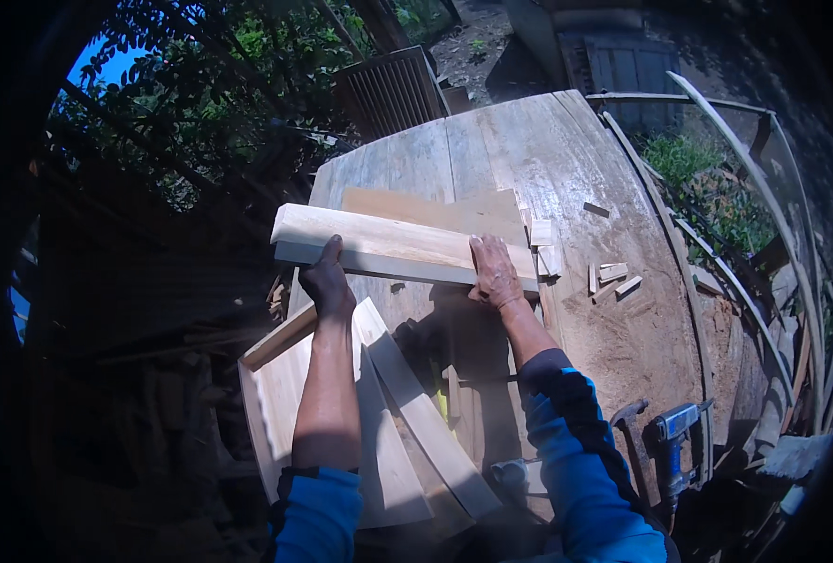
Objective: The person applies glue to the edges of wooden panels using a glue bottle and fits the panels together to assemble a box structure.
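A long pale wooden board lies across both my hands, raised over the near edge of the worktable. My left hand grips its lower edge near the left end, thumb up on the face. Near the right end, my right hand is wrapped over the board, fingers on top. Behind it a thin brown panel rests on the table, partly covered. Beneath my left forearm, a shallow wooden box or frame leans at the table, with a pale plank slanting beside it.
The worn wooden worktable spreads ahead. Several small wood offcuts lie on its right side, among sawdust. A hammer and a blue nail gun hang or stand at the lower right. A slatted wooden piece stands beyond the far edge.
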`<state>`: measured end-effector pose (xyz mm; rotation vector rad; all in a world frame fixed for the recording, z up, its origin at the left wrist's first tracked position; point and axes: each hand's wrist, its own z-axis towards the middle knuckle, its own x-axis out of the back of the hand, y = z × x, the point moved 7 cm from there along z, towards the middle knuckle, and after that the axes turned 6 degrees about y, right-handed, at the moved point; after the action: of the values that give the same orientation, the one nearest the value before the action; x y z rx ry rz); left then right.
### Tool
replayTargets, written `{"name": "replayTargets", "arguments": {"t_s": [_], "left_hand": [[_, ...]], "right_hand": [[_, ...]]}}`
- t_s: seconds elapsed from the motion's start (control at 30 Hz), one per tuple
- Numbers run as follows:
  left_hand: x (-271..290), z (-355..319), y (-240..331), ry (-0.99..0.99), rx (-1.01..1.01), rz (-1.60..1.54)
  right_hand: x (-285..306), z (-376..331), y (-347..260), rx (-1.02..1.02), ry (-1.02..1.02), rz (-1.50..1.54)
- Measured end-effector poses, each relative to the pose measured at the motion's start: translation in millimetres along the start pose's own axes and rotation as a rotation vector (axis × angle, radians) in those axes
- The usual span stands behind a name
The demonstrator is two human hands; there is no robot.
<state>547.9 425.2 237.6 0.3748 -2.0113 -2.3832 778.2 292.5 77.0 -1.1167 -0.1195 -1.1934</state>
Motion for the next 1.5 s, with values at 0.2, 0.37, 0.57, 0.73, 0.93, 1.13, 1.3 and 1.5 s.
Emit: {"name": "replayTargets", "arguments": {"t_s": [0.2,0.37,0.57,0.73,0.93,1.13,1.3,1.5], "left_hand": [[33.9,-35.9,2.3,0.101,0.111,-0.05],[86.2,-80.6,16.3,0.136,-0.094,0.044],[107.8,-110.6,22.1,0.121,-0.006,0.1],[98.6,-106.9,-0.9,0.138,0.031,0.033],[92.0,-116.5,7.2,0.208,0.222,-0.133],[93.4,-121.8,6.8,0.183,0.299,-0.299],[95.8,-118.4,13.5,0.064,0.229,-0.151],[144.8,-137.7,52.8,0.273,-0.067,-0.15]], "right_hand": [[13.3,-43.0,-17.6,0.031,-0.016,-0.048],[30.5,-100.3,-47.5,0.026,-0.131,-0.038],[45.0,-134.3,-56.8,0.147,-0.076,-0.042],[65.4,-113.1,-48.9,0.019,-0.415,0.23],[82.2,-72.1,-74.4,-0.1,-0.532,0.28],[69.0,-55.8,-48.3,0.035,-0.615,0.071],[80.9,-51.3,-38.8,-0.231,-0.478,0.463],[153.0,-31.5,-96.9,-0.412,-0.119,0.81]]}}
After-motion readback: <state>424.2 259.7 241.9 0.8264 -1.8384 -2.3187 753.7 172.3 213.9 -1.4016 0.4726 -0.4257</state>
